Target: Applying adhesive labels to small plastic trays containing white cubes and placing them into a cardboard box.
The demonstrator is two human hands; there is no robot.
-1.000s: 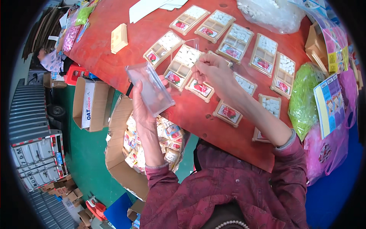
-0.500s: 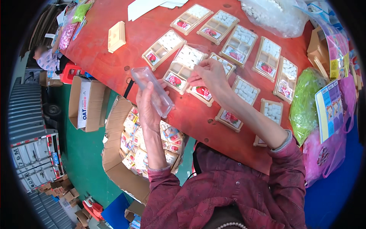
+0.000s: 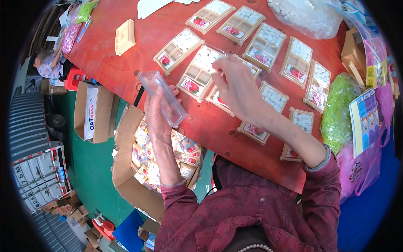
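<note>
My left hand is closed around a clear plastic cover, held tilted over the table's near edge. My right hand hovers above the beige compartment trays, slightly blurred, thumb and fingers apart with nothing visible between them. Nearest to it is a tray with white pieces at its far end and a strawberry picture at its near end. The hand and forearm partly hide another tray just to the right. Several similar trays, such as one farther back, are spread around them.
The red table carries a lone beige tray at left and a clear bag of white pieces at the far right. Green and pink bags crowd the right edge. A cardboard box of packed sets stands below.
My right hand has lifted slightly off the trays, its thumb and fingers spreading. My left hand has shifted a little left with the clear cover. The whole view has moved slightly.
</note>
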